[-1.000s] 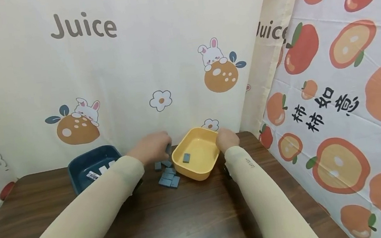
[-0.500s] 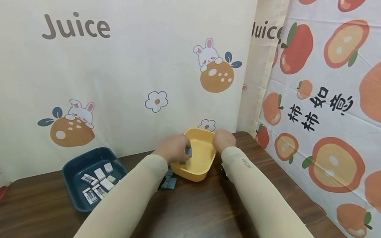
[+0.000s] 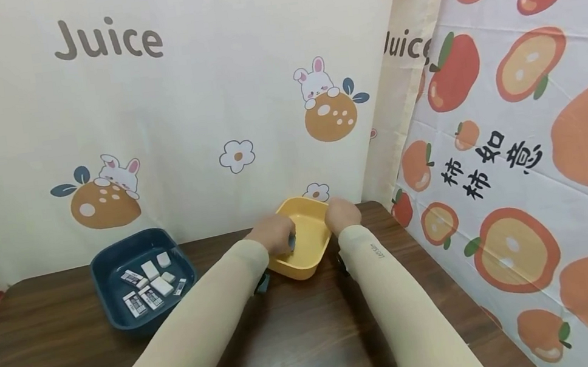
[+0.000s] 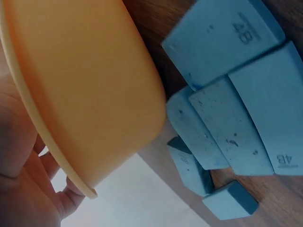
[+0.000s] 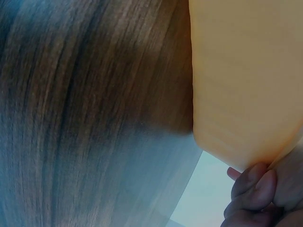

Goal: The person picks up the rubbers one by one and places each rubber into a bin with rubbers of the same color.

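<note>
My left hand (image 3: 272,233) reaches over the near-left rim of the yellow tub (image 3: 295,271). Its fingers hold a blue-grey eraser (image 3: 292,242) low inside the tub; most of the eraser is hidden by the hand. In the left wrist view the fingers hang past the tub's rim. Several blue-grey erasers (image 4: 232,127), some marked 4B, lie against each other on the table beside the tub. My right hand (image 3: 341,216) grips the tub's right rim, with curled fingers (image 5: 253,189) showing at its edge in the right wrist view.
A dark blue tub (image 3: 118,318) with several white erasers (image 3: 161,286) inside stands on the left of the brown wooden table (image 3: 313,340). A printed curtain (image 3: 195,97) hangs close behind the table, and another fruit-printed cloth (image 3: 531,228) hangs along the right.
My left hand has moved right from the loose erasers to over the yellow tub and lowered the eraser into it. The right hand keeps its grip on the rim. The head view has shifted slightly.
</note>
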`<state>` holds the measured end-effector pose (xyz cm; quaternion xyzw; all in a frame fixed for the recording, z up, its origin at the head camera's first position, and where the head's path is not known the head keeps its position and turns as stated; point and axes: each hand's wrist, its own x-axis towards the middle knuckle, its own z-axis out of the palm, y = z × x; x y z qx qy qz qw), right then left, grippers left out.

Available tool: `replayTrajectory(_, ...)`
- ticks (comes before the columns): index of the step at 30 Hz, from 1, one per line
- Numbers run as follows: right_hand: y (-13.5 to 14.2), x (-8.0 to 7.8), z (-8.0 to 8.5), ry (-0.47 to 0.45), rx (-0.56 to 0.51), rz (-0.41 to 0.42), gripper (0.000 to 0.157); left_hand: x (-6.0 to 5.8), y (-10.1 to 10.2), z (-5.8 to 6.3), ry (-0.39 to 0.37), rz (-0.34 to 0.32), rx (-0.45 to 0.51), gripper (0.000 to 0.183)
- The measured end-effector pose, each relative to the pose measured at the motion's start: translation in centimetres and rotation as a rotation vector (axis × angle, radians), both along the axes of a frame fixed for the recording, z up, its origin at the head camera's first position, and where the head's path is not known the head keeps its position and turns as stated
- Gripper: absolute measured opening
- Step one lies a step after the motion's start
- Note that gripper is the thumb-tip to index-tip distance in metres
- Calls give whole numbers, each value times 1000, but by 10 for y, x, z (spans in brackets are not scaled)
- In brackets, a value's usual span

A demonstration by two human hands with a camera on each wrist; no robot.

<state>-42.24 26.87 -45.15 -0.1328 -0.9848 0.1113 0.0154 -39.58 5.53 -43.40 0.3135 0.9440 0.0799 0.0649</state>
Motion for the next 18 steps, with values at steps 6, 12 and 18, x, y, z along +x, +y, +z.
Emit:
replayTrajectory(6,0,0,1,-7,-10,-6,23,-3,3,-4,35,-19,-63,24)
replayTrajectory(12,-2,0,3,-18,-16,-7,23,-2,7,-9,59,-28,-101,25)
replayTrajectory(18,-1,1,5,-20,-5,-6,24,-1,7,-8,56,-52,-107,43)
